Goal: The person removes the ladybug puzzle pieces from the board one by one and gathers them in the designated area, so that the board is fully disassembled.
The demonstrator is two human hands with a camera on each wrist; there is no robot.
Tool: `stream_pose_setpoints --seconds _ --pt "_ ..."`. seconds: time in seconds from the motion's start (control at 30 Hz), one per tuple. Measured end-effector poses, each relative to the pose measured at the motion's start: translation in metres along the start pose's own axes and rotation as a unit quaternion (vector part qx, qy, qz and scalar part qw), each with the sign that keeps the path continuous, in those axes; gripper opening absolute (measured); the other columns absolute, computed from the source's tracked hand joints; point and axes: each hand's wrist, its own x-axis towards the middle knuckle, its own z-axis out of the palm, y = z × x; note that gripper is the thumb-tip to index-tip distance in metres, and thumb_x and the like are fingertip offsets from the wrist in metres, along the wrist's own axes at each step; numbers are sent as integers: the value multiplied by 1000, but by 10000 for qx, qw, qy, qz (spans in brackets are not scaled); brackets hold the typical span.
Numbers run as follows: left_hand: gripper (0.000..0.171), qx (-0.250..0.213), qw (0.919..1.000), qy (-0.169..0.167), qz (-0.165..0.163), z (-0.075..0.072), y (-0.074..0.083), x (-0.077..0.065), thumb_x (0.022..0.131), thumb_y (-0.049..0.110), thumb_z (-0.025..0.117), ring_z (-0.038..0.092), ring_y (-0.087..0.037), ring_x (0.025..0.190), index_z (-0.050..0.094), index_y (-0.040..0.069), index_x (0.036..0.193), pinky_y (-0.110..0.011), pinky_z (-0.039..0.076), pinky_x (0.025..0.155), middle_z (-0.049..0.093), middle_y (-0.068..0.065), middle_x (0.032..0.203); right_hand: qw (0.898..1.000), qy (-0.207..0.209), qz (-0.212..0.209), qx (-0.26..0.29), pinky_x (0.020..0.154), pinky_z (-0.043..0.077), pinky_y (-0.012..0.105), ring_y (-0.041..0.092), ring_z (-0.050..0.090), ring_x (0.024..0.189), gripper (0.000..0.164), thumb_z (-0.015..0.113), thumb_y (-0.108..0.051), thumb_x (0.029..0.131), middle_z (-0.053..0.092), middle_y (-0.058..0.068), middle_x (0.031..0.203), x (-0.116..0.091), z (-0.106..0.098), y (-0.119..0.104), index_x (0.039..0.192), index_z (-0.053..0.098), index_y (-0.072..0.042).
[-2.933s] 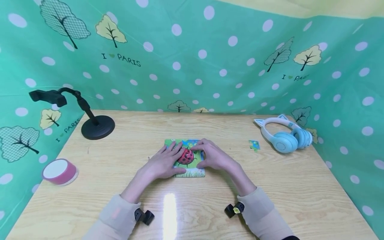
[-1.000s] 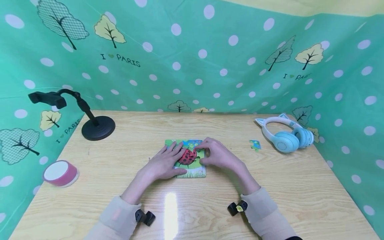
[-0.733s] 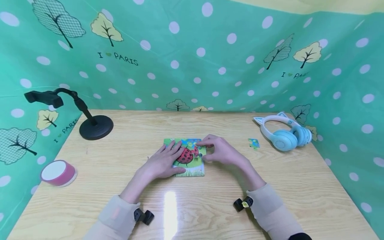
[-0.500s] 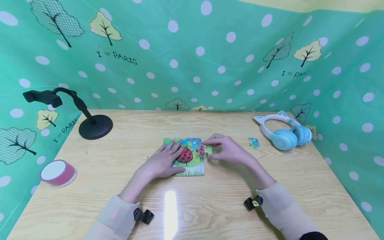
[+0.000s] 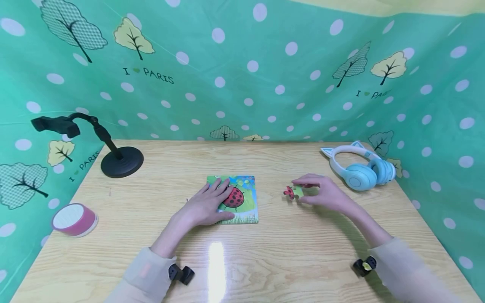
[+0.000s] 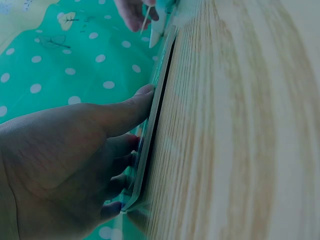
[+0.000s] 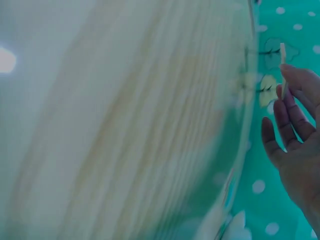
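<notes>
Pinching the red-and-green jigsaw piece in my right hand, I hold it above the table, well right of the ladybug puzzle. My left hand lies spread on that puzzle, steadying it. I judge this the taking-apart step; next calls for setting the piece down flat, though my right hand hides the spot beneath.

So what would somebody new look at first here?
Probably the ladybug puzzle in the middle of the table, partly covered by the left hand. Next, the red-and-green piece pinched in the right hand, off to the right. The blue cat-ear headphones at the back right stand out too.
</notes>
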Motion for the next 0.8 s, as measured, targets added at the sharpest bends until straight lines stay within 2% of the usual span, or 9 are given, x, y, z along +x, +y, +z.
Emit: stream_pose_setpoints --seconds 0.2,0.43,0.8 --pt "84 -38 10000 -2 -13 -1 0 -1 98 56 62 7 -34 163 31 13 163 -56 9 133 11 -9 175 9992 284 247 -136 100 58 44 21 68 116 54 86 -18 83 71 5 134 -17 -14 22 135 69 -18" --pt "85 -50 10000 -1 31 -1 2 -1 98 57 61 7 -35 163 30 13 163 -56 9 133 11 -9 175 9977 443 285 -430 96 59 30 8 67 113 53 86 -22 85 74 7 129 -39 -26 42 134 69 -15" --pt "85 -32 10000 -30 -7 -1 0 0 98 58 61 6 -34 163 29 13 163 -56 8 133 10 -8 175 9948 580 213 -810 89 57 18 7 68 107 51 89 -20 81 76 7 124 -57 -29 61 129 72 -15"
